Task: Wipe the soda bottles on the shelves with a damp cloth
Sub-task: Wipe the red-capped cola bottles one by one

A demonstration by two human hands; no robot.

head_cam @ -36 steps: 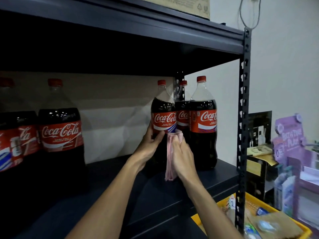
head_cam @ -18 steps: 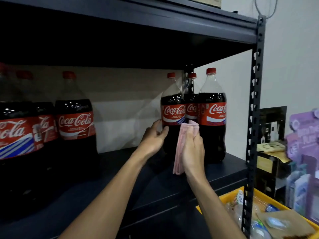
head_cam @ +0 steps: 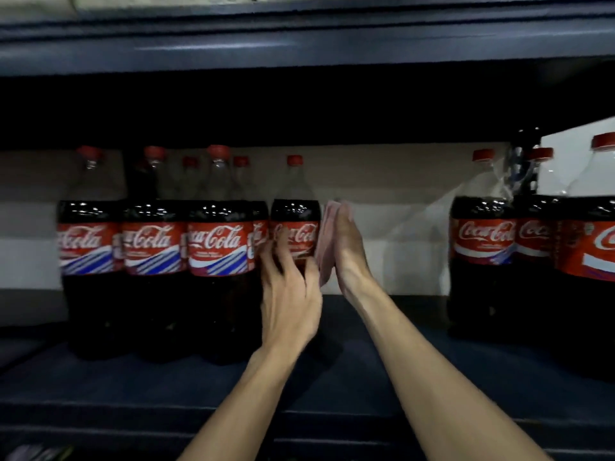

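on the shelf point(head_cam: 366, 377), cloth point(head_cam: 324, 249) against bottle point(head_cam: 294, 211)

Both bare forearms rise from the bottom edge toward the frame's centre; the left hand point(head_cam: 289, 294) curls its fingers point(head_cam: 270, 259) round a bottle point(head_cam: 298, 232); the right hand point(head_cam: 349, 247) stands edge-on just right of it, fingers straight and pointing up, pressing a pink cloth point(head_cam: 325, 256) against that bottle's side.

Shop or stockroom, I'd say: I'm facing a dark blue metal shelf point(head_cam: 100, 387) stocked with rows of identical big Coca-Cola bottles point(head_cam: 216, 247), red caps, labels facing out, in groups left and right. Another shelf board point(head_cam: 299, 38) above, pale wall point(head_cam: 382, 227) behind.
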